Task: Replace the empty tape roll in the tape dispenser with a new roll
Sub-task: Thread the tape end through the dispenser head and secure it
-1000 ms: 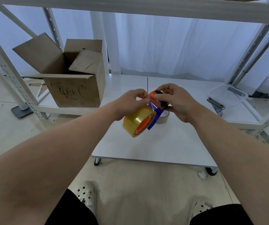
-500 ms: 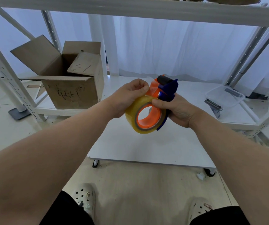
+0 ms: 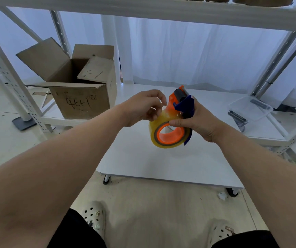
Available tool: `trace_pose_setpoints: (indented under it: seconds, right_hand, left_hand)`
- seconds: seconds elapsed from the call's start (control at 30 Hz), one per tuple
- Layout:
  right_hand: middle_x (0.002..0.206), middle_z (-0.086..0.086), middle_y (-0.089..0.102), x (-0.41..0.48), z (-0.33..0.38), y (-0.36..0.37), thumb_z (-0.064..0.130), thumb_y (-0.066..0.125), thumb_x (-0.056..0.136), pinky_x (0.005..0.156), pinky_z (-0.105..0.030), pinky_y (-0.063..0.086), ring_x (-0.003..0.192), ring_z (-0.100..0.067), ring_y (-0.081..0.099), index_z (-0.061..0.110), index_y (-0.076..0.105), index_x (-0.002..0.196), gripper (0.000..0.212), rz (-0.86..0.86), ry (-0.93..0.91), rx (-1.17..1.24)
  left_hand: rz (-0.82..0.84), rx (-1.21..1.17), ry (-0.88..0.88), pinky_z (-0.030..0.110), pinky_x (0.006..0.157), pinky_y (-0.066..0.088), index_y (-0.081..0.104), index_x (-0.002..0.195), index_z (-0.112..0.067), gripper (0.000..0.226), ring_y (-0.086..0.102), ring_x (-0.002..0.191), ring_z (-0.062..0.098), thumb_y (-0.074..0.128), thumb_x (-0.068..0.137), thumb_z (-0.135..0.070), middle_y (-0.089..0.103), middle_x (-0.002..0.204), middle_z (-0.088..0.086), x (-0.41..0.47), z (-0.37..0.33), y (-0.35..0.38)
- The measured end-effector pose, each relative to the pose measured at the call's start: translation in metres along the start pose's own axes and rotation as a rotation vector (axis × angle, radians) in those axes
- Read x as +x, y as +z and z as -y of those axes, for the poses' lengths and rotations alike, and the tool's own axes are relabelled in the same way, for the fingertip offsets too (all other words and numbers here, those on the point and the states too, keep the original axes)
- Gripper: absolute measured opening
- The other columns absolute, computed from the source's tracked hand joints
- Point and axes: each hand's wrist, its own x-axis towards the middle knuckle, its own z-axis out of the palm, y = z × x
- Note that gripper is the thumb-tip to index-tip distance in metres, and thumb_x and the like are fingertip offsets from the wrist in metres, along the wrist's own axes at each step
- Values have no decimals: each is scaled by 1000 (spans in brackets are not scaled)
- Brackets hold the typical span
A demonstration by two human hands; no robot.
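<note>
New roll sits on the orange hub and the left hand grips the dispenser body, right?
No: the head view shows the right hand gripping the dispenser body. The new roll does sit on the orange hub.

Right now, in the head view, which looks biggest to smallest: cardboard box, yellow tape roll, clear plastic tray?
1. cardboard box, clearly largest.
2. yellow tape roll and clear plastic tray look about alike; the roll is held nearer the camera, so unranked.
</note>
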Motion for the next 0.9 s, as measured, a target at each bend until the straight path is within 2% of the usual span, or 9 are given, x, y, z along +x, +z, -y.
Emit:
trace_pose_setpoints:
  seconds: [0.07,0.13,0.23,0.33,0.47,0.53,0.67,0.83,0.9]
  right_hand:
    - [122,-4,59,-2,1,0,12,84,66,91,-42,55,111,-26,59,22,44,127,74,-10,-10,-48]
    - [116,0,59,-4,4,0,10,84,66,87,-37,56,106,-23,59,25,45,123,70,-30,-34,-82]
    - [110,4,58,-5,5,0,11,85,66,81,-32,55,99,-18,59,23,45,122,70,-62,-68,-126]
    - [107,11,58,-6,2,-1,12,85,66,77,-27,54,96,-11,59,24,44,123,72,-82,-87,-191]
    - [103,17,55,-9,-4,-1,14,85,67,70,-19,49,92,-5,57,28,41,120,70,-76,-83,-283]
    - [101,18,54,-9,-7,-1,15,84,68,69,-18,48,91,-4,56,28,40,119,69,-78,-75,-297]
    - [101,12,55,-9,-13,-2,17,85,68,70,-20,49,92,-12,58,23,41,120,69,-77,-44,-305]
    - [110,8,56,-3,-18,0,14,83,69,86,-36,56,105,-21,58,21,39,128,74,-66,-23,-212]
    - [114,4,56,-1,-20,0,14,83,70,89,-41,55,109,-25,58,21,38,130,74,-50,-7,-178]
  left_hand:
    - [24,-69,-32,26,62,51,58,82,-9,22,57,60,21,38,90,-5,65,67,9,-1,-2,-1]
    - [35,-84,-64,28,67,53,59,78,-5,27,60,66,24,38,92,-15,68,74,14,-1,-4,-2]
    - [19,60,-111,26,66,54,58,78,-7,36,63,66,21,46,96,-37,68,74,12,1,-5,-4]
    - [-12,324,-91,21,60,55,53,87,-11,18,64,64,14,64,89,-25,68,76,7,2,-2,-4]
    - [-61,331,-111,16,52,54,47,104,-10,30,66,60,11,70,84,-14,71,77,7,2,1,-2]
    - [-96,357,-117,16,55,54,53,102,-7,26,67,63,12,70,84,-15,72,82,9,2,1,1]
    - [-152,479,-28,20,61,48,67,87,-6,11,62,68,9,68,84,-17,73,82,5,2,-1,4]
    - [-215,703,149,16,63,42,65,86,-10,10,59,70,7,63,86,-19,70,81,1,4,-13,10]
    - [-216,789,192,18,66,45,63,85,-13,8,59,72,9,62,87,-21,67,81,-2,4,-17,11]
